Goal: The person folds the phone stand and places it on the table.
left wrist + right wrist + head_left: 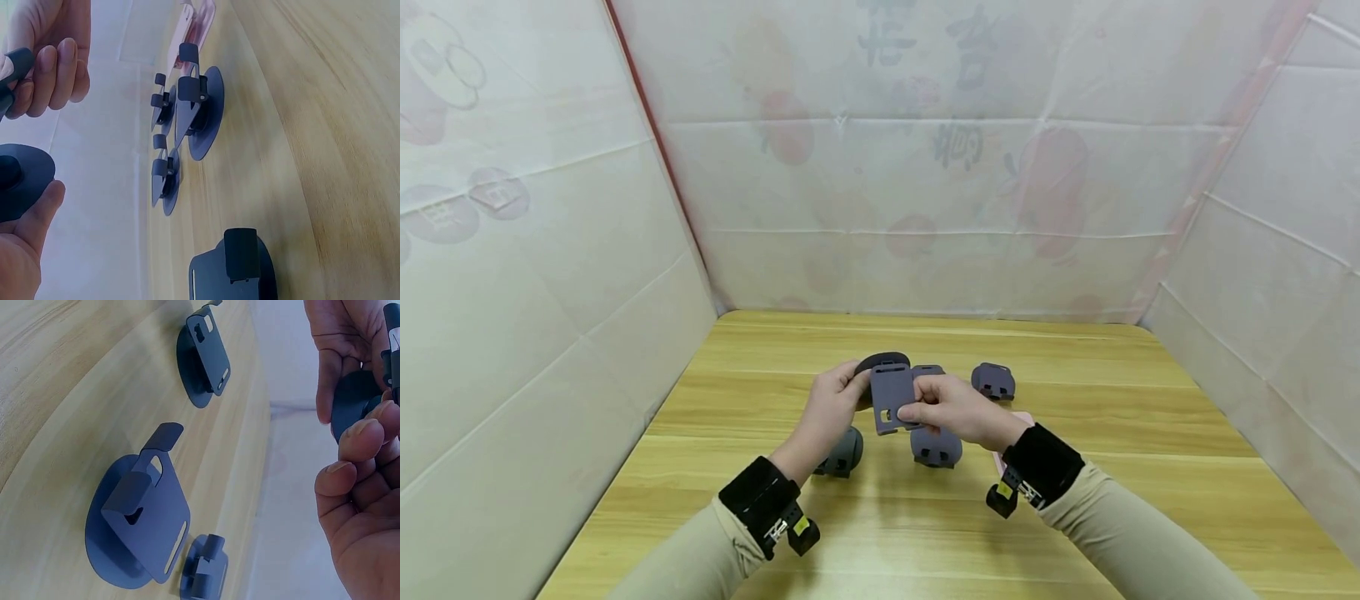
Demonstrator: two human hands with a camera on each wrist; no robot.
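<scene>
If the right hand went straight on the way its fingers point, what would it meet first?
The right hand points left across the flat plate it pinches. Straight on, it would probably meet the left hand gripping the round disc; depth is unclear.

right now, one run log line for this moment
left hand: holds round base | right hand: pinches grey plate | stands on wooden table

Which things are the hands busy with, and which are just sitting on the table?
In hand:
- flat rectangular plate, pinched by the right hand
- round disc, held by the left hand

Just lying about:
- assembled stands on the table: one far right, one near left, one under the right hand
</scene>
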